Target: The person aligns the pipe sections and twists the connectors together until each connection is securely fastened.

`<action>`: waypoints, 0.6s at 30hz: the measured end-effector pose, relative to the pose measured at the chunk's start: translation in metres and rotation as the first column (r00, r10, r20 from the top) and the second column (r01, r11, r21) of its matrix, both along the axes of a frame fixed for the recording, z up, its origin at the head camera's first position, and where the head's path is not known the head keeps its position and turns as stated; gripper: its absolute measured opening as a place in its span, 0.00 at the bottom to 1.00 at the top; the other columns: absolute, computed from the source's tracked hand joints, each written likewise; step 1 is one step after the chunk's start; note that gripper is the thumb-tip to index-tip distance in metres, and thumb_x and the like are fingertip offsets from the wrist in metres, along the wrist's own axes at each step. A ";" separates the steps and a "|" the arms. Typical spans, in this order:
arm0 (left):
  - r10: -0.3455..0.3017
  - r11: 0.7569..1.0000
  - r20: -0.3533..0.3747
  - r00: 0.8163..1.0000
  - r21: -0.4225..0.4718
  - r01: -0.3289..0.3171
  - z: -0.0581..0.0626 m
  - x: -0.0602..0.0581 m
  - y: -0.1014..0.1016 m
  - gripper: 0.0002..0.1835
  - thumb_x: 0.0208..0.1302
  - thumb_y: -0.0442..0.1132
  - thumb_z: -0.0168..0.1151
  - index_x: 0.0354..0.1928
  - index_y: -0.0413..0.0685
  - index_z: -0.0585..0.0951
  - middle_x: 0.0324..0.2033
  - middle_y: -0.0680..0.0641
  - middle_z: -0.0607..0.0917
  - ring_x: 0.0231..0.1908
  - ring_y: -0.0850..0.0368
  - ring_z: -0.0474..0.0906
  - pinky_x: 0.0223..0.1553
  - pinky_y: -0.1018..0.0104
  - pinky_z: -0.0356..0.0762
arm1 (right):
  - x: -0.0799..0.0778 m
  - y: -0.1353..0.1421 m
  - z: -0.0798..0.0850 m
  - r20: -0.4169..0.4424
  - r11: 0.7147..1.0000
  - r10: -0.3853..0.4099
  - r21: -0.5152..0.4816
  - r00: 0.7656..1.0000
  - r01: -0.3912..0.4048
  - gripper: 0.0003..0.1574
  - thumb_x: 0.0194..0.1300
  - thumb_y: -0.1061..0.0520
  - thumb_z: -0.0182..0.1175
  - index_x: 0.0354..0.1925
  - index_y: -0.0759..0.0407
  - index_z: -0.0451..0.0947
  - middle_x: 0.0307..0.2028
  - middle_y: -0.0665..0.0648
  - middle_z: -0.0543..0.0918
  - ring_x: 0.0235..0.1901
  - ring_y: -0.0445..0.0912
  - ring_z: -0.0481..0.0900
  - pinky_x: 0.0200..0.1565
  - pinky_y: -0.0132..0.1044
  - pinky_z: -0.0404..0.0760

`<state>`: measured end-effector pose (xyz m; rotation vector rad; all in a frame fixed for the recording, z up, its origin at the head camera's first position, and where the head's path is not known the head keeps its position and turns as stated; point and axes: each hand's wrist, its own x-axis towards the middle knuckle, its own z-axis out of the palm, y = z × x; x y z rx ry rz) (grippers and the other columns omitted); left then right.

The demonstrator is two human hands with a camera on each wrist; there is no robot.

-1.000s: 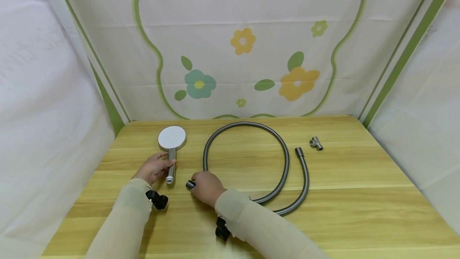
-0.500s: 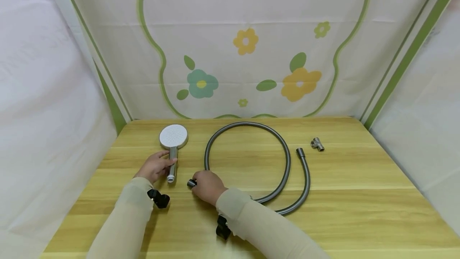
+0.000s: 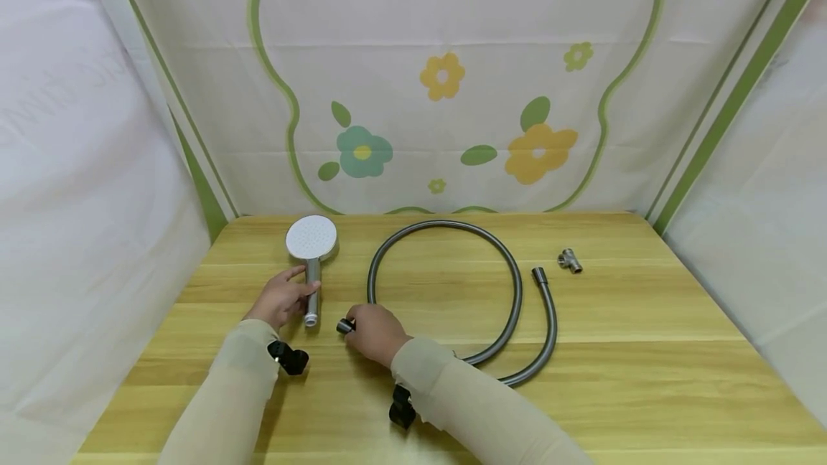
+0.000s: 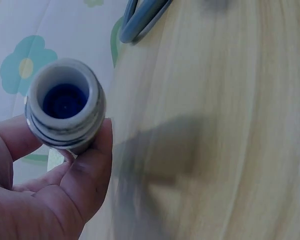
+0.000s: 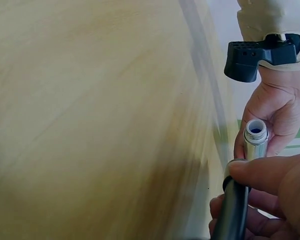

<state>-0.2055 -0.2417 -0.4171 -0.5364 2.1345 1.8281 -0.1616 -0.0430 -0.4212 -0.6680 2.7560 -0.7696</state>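
Note:
My left hand pinches the silver handle of a shower head, its round white spray face turned up. In the left wrist view the handle's threaded end faces the camera, with a blue inside, gripped between thumb and fingers. To its right, my right hand grips a dark grey shower hose close behind its end fitting. That fitting points left, a short gap from the handle's threaded end. In the right wrist view, thumb and fingers close around the hose, near the shower head's handle.
The hose loops across the wooden table, its other end lying at the right. Beyond that lies a small metal tee fitting. White fabric walls with printed flowers enclose the table's back and sides.
The shower head has tipped up slightly, its face moving a little away from me in the left hand. The right hand stays at almost the same place, the hose end lifting slightly.

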 end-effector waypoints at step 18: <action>0.089 0.987 -0.076 0.993 0.138 -0.078 0.013 -0.003 0.014 0.40 0.68 0.30 0.57 0.76 0.45 0.49 0.63 0.36 0.65 0.43 0.59 0.75 0.46 0.67 0.74 | -0.002 0.014 0.016 0.008 0.990 0.006 -0.143 1.000 -0.004 0.12 0.62 0.60 0.64 0.44 0.62 0.82 0.35 0.53 0.84 0.29 0.39 0.74 0.33 0.30 0.75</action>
